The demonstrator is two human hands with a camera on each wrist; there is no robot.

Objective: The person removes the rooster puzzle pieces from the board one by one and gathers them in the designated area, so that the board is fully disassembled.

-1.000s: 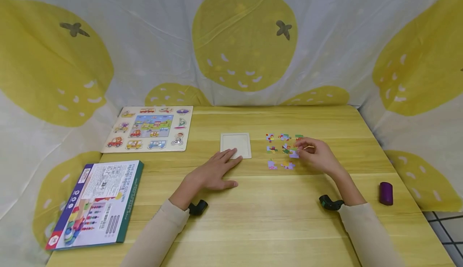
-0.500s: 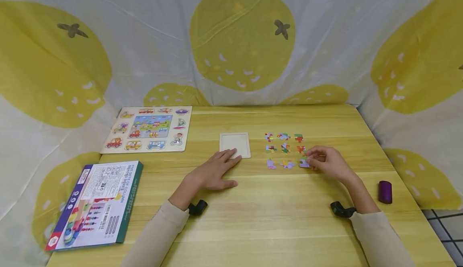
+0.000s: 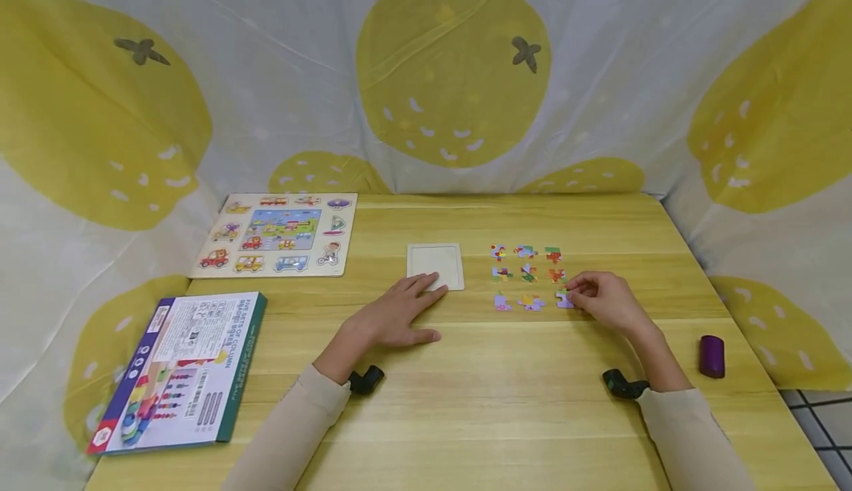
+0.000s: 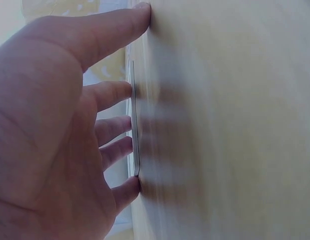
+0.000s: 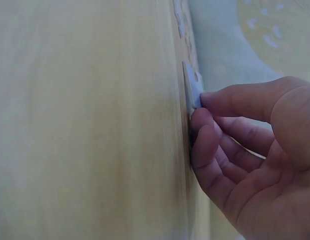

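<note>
My left hand (image 3: 398,315) lies spread, its fingertips on the near edge of a pale square puzzle tray (image 3: 434,254). From the left wrist view, the fingers (image 4: 114,93) touch the tray's thin edge (image 4: 135,120) while the thumb is on the tabletop. My right hand (image 3: 607,300) pinches a lilac jigsaw piece (image 3: 563,299) between thumb and finger. In the right wrist view that jigsaw piece (image 5: 192,86) is slightly tilted, one edge close to the wood. Other colourful jigsaw pieces (image 3: 529,273) lie in rows to its left and behind it.
A vehicle picture board (image 3: 336,263) sits at the back left, with a boxed bead set (image 3: 193,373) in front of it. On the right stands a purple cylinder (image 3: 711,356). A lemon-print cloth (image 3: 452,69) walls the table's back and sides.
My right hand has carried the lilac jigsaw piece right and toward the near row's right end, uncovering the pieces behind. My left hand has stayed on the tray.
</note>
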